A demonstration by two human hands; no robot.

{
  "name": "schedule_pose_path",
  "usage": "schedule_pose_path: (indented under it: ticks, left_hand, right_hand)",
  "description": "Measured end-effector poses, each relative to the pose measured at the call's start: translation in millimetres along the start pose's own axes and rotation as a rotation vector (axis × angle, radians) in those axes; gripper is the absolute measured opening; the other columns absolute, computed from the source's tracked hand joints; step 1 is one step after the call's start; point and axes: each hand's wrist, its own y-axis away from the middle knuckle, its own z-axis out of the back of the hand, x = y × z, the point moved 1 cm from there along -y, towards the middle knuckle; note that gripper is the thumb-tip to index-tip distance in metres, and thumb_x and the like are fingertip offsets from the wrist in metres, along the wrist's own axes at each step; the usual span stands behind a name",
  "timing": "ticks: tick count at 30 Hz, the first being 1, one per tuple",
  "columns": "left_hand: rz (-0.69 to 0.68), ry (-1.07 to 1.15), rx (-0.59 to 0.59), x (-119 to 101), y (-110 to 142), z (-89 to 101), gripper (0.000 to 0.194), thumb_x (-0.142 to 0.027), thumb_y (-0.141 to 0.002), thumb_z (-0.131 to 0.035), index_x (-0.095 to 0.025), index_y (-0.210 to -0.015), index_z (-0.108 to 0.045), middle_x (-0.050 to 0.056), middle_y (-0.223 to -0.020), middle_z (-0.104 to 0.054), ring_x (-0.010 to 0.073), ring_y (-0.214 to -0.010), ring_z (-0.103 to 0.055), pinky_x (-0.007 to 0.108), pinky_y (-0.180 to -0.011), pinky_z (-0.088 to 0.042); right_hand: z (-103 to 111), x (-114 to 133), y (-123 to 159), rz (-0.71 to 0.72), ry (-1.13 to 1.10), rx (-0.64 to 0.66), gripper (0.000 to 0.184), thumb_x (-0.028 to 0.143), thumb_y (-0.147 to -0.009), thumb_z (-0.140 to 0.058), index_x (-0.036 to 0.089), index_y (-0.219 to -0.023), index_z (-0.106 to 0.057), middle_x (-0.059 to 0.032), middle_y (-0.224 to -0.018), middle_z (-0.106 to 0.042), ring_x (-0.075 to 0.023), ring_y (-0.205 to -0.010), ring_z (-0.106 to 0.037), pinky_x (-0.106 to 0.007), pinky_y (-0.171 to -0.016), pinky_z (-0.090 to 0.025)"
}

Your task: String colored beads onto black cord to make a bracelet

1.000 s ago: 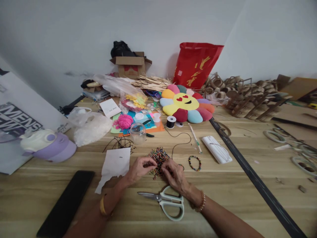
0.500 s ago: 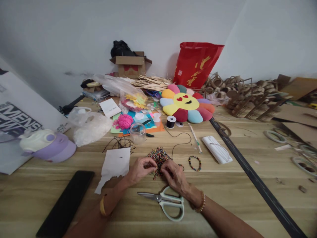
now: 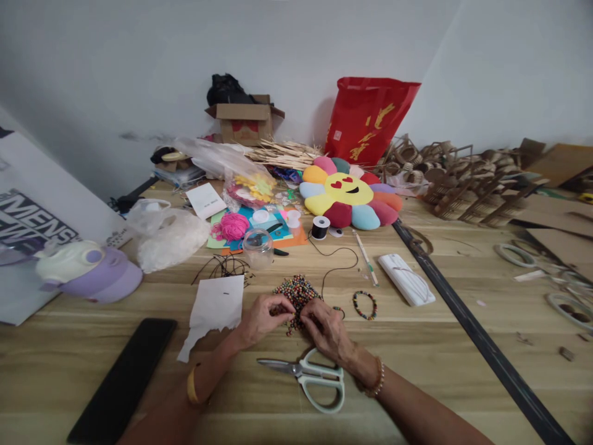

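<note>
A heap of small multicoloured beads (image 3: 296, 289) lies on the wooden table. Over its left front edge my left hand (image 3: 265, 316) is closed, thumb and index finger pinched; whatever sits between the tips is too small to make out. Facing it across the beads, my right hand (image 3: 327, 327) is also pinched, on the black cord (image 3: 323, 281). That cord runs from a spool (image 3: 320, 227) down behind the hand, and several threaded beads show just right of it. A finished-looking bead bracelet (image 3: 364, 305) lies further right. Scissors (image 3: 301, 371) with pale green handles rest below my hands.
Left of the beads lie torn white paper (image 3: 215, 303) and a black phone-like slab (image 3: 123, 380). Behind stand a clear jar (image 3: 258, 248), pink yarn (image 3: 234, 227) and a flower cushion (image 3: 349, 191). A white power-bank-like block (image 3: 406, 279) and dark strip (image 3: 467, 306) are right.
</note>
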Motion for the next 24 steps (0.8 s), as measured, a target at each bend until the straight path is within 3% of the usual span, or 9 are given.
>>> schedule_pose_path:
  ticks: [16,24]
  left_hand:
    - [-0.042,-0.054,0.039,-2,2,0.9,0.011,-0.021,-0.076,-0.062,-0.024,-0.076,-0.072,0.004,-0.082,-0.073,0.0200,-0.080,-0.065,0.027,-0.077,-0.047]
    - [-0.104,-0.040,0.053,8,-3,-3.4,0.010,-0.021,-0.073,-0.066,-0.014,-0.076,-0.073,0.007,-0.079,-0.072,0.0189,-0.076,-0.064,0.028,-0.075,-0.048]
  right_hand:
    - [0,0,0,0.028,-0.005,-0.019,0.012,0.018,-0.096,-0.047,0.019,-0.087,-0.055,-0.0042,-0.078,-0.060,-0.0153,-0.071,-0.055,-0.027,-0.064,-0.044]
    - [0,1,-1,0.039,-0.030,0.005,0.011,0.019,-0.095,-0.049,0.019,-0.088,-0.058,-0.0049,-0.080,-0.062,-0.0158,-0.074,-0.057,-0.026,-0.065,-0.046]
